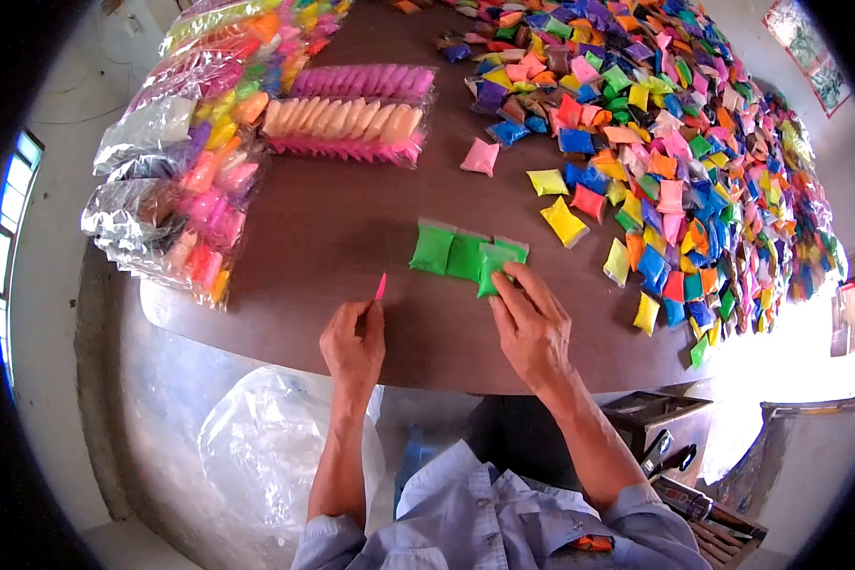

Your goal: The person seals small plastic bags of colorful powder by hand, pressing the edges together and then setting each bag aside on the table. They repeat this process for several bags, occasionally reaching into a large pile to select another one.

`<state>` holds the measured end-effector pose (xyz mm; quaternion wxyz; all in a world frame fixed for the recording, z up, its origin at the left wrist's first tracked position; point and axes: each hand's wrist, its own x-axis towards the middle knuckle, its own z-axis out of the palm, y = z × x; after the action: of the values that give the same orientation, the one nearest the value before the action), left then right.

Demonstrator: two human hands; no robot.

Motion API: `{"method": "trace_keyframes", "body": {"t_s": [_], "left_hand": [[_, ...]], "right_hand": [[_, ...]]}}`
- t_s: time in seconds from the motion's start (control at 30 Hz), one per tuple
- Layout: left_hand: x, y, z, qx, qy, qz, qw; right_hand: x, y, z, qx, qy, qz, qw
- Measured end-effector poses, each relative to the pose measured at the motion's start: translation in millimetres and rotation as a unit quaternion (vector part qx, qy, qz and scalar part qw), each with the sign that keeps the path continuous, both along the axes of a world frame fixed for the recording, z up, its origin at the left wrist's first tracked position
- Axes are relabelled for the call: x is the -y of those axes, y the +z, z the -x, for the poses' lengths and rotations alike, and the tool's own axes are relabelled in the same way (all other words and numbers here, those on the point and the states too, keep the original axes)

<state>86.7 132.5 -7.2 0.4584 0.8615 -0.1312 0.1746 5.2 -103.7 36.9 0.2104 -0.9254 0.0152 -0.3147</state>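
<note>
Three green packets (465,256) lie side by side on the brown table, their edges touching or overlapping. My right hand (534,328) pinches another green packet (490,270) over the right end of that row. Left of the row, my left hand (353,347) is closed around a small pink pointed piece (381,286), which sticks up between thumb and finger. Several loose yellow packets (564,222) and a pink packet (480,156) lie beyond my right hand.
A large heap of colored packets (674,171) covers the table's right side. Clear bags of packets (190,190) are stacked at the left, with bagged peach and pink rows (351,123) beside them. A clear plastic bag (280,446) hangs below the front edge.
</note>
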Motion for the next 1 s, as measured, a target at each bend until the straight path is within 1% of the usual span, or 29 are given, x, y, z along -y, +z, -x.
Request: {"method": "trace_keyframes", "body": {"t_s": [0.1,0.17,0.4,0.47,0.57,0.67,0.77,0.9,1.0], "left_hand": [[-1,0,0,-0.012,-0.002,0.014,1.000],[-2,-1,0,-0.007,-0.002,0.001,1.000],[-3,-2,-2,-0.002,-0.005,-0.002,1.000],[-2,0,-1,-0.015,-0.003,0.015,1.000],[-2,-2,-1,-0.006,-0.006,0.022,1.000],[-3,-7,-3,0.021,-0.004,0.011,1.000],[-1,-3,-1,0.006,0.001,0.010,1.000],[0,0,-1,0.015,-0.005,0.009,1.000],[2,3,-1,0.012,-0.007,0.005,1.000]], "right_hand": [[-1,-4,-18,-0.008,-0.001,0.016,1.000],[-2,-8,-26,-0.006,0.000,0.025,1.000],[-5,-17,-37,-0.005,0.010,0.055,0.998],[-5,-18,-38,-0.002,0.010,0.048,0.999],[-5,-20,-41,-0.001,0.010,0.043,0.999],[-6,-20,-44,-0.003,0.010,0.055,0.998],[-5,-20,-44,-0.003,0.014,0.061,0.998],[-6,-17,-43,-0.017,0.021,0.051,0.998],[-9,-10,-39,-0.023,-0.006,0.041,0.999]]}}
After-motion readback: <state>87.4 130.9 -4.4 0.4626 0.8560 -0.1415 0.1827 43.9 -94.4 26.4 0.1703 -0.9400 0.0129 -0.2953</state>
